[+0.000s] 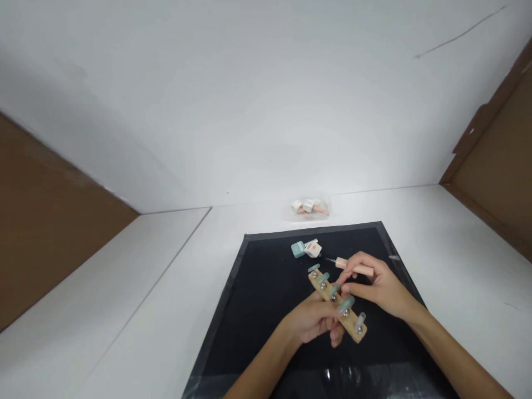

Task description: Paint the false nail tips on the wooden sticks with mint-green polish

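Observation:
My left hand (305,322) is closed around a wooden nail-tip stand (353,328), held tilted above the black mat. Several nail tips stand on its metal knobs; most are green, such as this green nail tip (347,303), and the clear nail tip (360,320) sits at the near end. Between the fingers of my right hand (384,288) is a nail polish brush (364,270) with a pink handle, its dark bristles pointing left, apart from the nail tips. Beyond the stand lie a green square bottle (298,249) and a white square bottle (313,249).
The black mat (257,310) lies on a white table (166,310). Behind it, against the white wall (266,111), a clear plastic tray (291,217) holds several white-and-pink pieces. Brown panels (54,210) border both sides.

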Available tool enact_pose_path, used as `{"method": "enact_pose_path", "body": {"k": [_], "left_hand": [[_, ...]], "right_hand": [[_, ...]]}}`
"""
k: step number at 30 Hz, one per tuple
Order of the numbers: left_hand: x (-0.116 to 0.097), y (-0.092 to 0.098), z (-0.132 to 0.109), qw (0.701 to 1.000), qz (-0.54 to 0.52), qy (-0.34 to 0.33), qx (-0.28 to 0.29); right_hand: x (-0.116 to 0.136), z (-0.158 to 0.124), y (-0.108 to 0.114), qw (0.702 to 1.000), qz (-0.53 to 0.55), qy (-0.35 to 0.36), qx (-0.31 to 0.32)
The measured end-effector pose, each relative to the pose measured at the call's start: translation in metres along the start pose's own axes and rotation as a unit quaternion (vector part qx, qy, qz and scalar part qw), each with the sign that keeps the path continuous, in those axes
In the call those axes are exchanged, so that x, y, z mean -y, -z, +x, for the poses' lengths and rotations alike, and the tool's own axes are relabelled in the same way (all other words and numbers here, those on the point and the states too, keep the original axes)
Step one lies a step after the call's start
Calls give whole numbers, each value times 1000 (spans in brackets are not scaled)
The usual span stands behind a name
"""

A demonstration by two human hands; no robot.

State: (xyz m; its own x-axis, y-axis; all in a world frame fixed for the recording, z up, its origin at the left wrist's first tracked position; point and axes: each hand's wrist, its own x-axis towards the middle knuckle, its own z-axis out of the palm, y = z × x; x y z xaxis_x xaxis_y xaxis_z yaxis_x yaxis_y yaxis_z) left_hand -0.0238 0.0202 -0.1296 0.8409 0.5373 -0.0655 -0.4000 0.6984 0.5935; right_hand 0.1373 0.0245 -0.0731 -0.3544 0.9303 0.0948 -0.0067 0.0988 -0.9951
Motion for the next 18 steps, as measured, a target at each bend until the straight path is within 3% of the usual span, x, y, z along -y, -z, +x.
{"method": "enact_pose_path", "body": {"k": [18], "left_hand": [[0,-1,-1,1000,9,20,-11]], "right_hand": [[-5,1,1,1000,23,15,-7]]}}
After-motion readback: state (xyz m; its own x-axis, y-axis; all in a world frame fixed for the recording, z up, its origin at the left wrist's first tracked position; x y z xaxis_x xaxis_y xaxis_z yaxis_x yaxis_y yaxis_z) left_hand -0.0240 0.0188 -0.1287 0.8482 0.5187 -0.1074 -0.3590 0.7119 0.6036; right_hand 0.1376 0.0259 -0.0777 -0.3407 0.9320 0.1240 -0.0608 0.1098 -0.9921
